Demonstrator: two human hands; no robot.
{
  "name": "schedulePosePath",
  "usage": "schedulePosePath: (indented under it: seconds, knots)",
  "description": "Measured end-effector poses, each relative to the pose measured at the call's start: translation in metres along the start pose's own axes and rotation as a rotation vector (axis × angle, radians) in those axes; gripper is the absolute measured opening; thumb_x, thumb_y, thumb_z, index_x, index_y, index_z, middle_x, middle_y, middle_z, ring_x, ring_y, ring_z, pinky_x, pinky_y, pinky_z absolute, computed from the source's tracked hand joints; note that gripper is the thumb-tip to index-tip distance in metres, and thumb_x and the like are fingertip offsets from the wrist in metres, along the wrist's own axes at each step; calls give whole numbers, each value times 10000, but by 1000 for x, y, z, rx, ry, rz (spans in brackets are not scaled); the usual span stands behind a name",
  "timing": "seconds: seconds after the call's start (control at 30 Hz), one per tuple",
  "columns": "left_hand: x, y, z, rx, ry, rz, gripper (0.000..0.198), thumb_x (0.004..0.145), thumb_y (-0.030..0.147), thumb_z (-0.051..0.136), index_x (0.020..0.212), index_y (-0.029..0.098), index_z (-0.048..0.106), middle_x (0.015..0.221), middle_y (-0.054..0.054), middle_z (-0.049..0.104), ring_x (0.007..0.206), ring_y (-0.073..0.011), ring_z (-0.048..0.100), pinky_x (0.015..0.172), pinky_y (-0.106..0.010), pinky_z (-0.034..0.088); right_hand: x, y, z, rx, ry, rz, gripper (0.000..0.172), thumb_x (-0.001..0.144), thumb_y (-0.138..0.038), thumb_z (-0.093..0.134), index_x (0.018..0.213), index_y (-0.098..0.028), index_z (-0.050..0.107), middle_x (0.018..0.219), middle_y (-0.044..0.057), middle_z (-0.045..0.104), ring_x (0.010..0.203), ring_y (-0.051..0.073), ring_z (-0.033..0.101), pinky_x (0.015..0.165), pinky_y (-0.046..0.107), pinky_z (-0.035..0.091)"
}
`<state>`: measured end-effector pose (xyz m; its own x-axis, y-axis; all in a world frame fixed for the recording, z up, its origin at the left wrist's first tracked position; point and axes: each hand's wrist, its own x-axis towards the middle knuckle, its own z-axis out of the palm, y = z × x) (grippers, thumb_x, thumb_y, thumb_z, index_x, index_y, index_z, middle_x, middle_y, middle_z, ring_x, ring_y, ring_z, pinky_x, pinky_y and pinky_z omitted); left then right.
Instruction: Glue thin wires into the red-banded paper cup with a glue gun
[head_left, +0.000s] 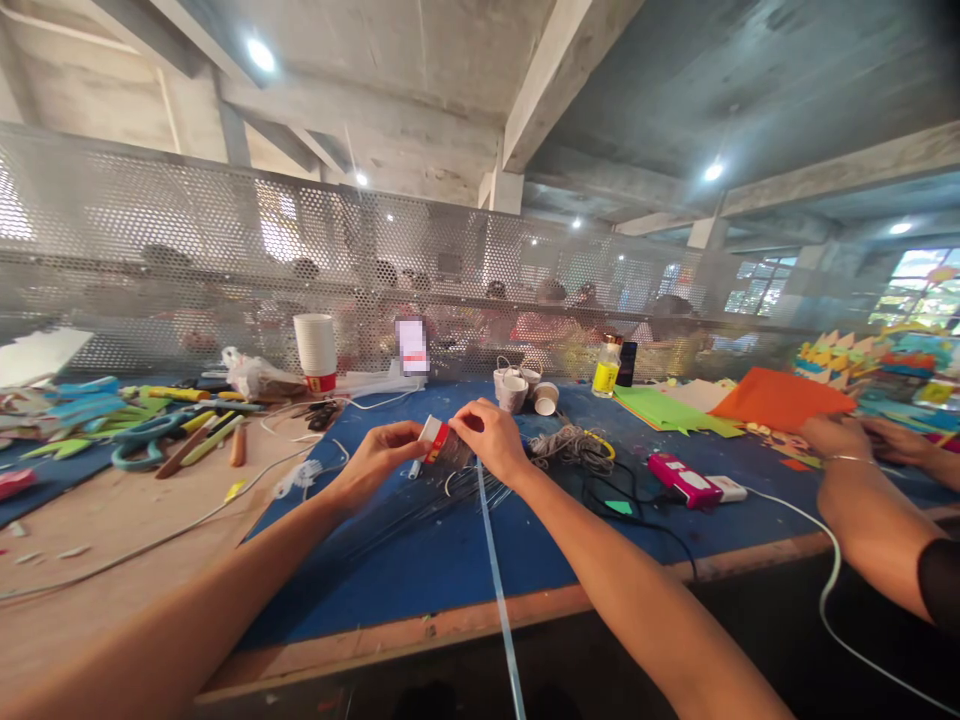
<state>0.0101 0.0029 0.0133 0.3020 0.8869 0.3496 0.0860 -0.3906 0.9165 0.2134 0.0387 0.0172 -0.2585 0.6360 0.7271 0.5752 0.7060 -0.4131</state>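
My left hand (pixel 386 455) is closed on the white rim end of a small red-and-white paper cup (pixel 433 437), tilted on its side above the blue mat (pixel 360 590). Brownish cord seems to be wound round the cup's other end. At that end my right hand (pixel 487 432) has its fingers pinched together; what lies between them is hidden. A pale flat strip (pixel 495 570) runs from beneath my right hand over the table's front edge. Thin dark strands (pixel 427 510) lie under the cup. To the right is a tangled bundle of grey-brown cord (pixel 574 447).
Behind my hands stand several small cord-covered cups (pixel 513 394). A stack of paper cups (pixel 315 348), scissors (pixel 142 440) and other tools are to the left. On the right are a yellow bottle (pixel 606 368), a magenta box (pixel 684 480) and another person's hands (pixel 840 440) at orange paper (pixel 780 397).
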Motion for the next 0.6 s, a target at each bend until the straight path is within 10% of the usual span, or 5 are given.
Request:
schedulePosePath:
  seconds: [0.6]
  knots:
    - [0,-2,-1,4,-1,10,181,808,347,679,863,185,735,834,-27,724,798,-182,620,813,-292,442,0,1,2,-4,-9,9,163,899,-350,603,810,-228,664,813,-10,631,739,124,593,698,219,432]
